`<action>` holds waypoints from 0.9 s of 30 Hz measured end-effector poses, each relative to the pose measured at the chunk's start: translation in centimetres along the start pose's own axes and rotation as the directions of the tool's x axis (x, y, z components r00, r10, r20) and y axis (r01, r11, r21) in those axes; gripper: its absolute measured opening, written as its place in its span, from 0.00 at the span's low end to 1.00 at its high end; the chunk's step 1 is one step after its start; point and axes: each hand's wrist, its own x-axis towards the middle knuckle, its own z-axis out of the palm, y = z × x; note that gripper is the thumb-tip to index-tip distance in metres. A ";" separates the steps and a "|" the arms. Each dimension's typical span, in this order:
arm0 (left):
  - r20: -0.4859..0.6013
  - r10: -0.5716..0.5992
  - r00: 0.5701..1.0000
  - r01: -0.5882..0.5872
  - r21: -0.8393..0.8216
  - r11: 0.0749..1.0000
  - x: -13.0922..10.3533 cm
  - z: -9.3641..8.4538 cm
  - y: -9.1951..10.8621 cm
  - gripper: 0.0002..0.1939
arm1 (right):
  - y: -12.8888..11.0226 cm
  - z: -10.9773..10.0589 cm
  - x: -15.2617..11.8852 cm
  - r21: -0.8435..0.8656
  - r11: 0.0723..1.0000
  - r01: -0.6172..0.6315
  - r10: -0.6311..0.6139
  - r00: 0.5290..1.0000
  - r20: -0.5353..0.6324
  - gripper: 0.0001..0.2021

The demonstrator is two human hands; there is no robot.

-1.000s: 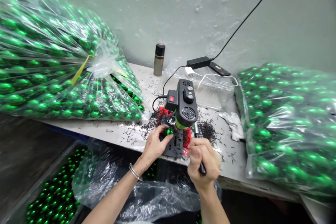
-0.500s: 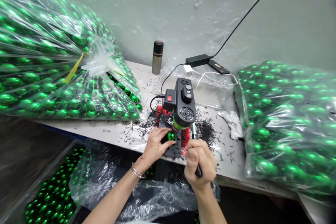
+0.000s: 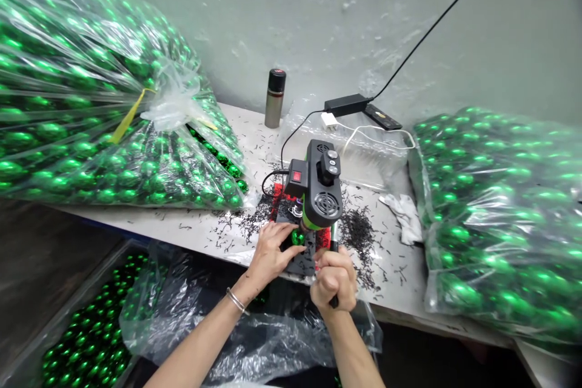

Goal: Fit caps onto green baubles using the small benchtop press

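A small bench drill press point(image 3: 324, 185), black with a green band, stands on the table. Under its head a shiny green ball point(image 3: 297, 237) sits on the black base point(image 3: 302, 264). My left hand point(image 3: 273, 248) has its thumb and fingers closed around the ball from the left. Wrapped in a fist, my right hand point(image 3: 335, 279) grips the press's lever handle point(image 3: 334, 301), whose black end shows below the fingers. The drill tip is hidden by the head.
Bags of green balls stand left point(image 3: 91, 109) and right point(image 3: 500, 212). Black shavings point(image 3: 357, 227) litter the table. Behind are a thermos point(image 3: 275, 99), a power adapter point(image 3: 348, 104) and a white glove point(image 3: 404, 217). A bin of green balls point(image 3: 86, 333) sits below, beside clear plastic sheeting point(image 3: 268, 339).
My right hand has pulled the lever in toward the left and the press head sits slightly lower. My left hand stays on the green ball.
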 end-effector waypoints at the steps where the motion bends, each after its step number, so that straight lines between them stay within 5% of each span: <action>1: 0.001 0.001 1.000 -0.001 0.000 1.000 0.0 0.0 0.0 0.17 | 0.1 0.1 -0.1 0.001 1.000 0.009 -0.009 1.000 0.003 0.16; 7: -0.010 0.016 1.000 -0.016 -0.010 1.000 0.1 0.3 -0.2 0.17 | 0.1 0.0 0.1 -0.046 0.998 0.051 -0.047 0.996 0.076 0.16; 12: -0.009 -0.004 1.000 0.004 -0.052 0.999 0.1 0.0 0.1 0.17 | -2.2 -0.9 5.0 -0.003 0.996 -0.093 0.094 0.995 0.036 0.14; 16: -0.045 0.032 0.998 -0.035 -0.056 0.998 -2.6 -2.2 1.0 0.19 | -3.5 -1.6 8.4 0.019 0.981 -0.192 0.190 0.978 0.084 0.14; 21: -0.014 0.144 0.990 -0.142 0.066 0.988 -6.3 -5.6 0.9 0.30 | -3.1 -1.4 7.4 0.034 0.989 -0.147 0.145 0.988 0.050 0.14; 24: -0.083 0.159 0.984 -0.139 0.206 0.969 -4.0 -7.1 -0.4 0.22 | -2.8 -1.2 6.3 0.042 0.990 -0.132 0.130 0.991 0.042 0.14; 27: -0.123 0.125 0.985 -0.063 0.416 0.907 1.6 -8.4 -2.1 0.13 | -2.8 -1.2 6.1 0.040 0.992 -0.121 0.118 0.991 0.056 0.14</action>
